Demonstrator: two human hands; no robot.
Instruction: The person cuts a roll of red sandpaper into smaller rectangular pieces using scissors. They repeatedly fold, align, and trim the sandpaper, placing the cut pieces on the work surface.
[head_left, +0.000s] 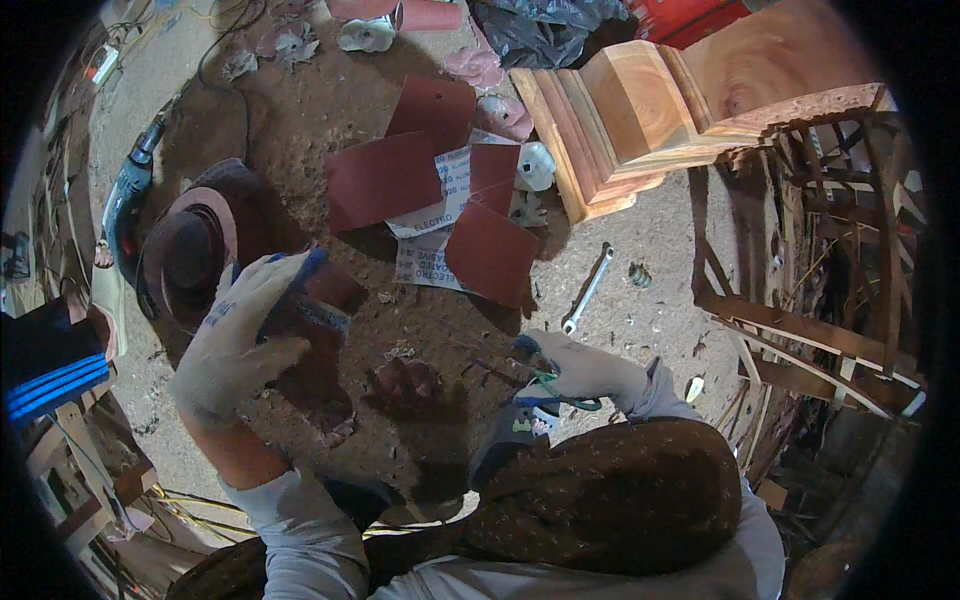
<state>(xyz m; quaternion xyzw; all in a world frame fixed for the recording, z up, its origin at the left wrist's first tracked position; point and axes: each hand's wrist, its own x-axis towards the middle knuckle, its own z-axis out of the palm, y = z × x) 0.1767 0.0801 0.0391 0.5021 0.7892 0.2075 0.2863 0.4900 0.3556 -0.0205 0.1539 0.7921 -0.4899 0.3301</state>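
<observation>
My left hand (pixel 240 335), in a pale glove with blue fingertips, is at the left beside a roll of dark red sandpaper (pixel 190 245). Its thumb stands apart from the fingers, above a loose sandpaper piece (pixel 318 375); whether it touches that piece is unclear. Near my knee, my gloved right hand (pixel 590 370) is closed around green-handled scissors (pixel 548 388). Their thin blades point left over the dusty ground and are hard to make out. Several cut sandpaper sheets (pixel 490 255) lie overlapping ahead, some red side up, others showing printed pale backs.
A carved wooden piece (pixel 640 110) stands at the far right. On the ground lie a wrench (pixel 588 290) and, at the left, a blue power tool (pixel 130 185) with its cord. Crumpled discs (pixel 368 35) and a black plastic bag (pixel 550 35) lie at the back. Wooden frames (pixel 800 340) stand right.
</observation>
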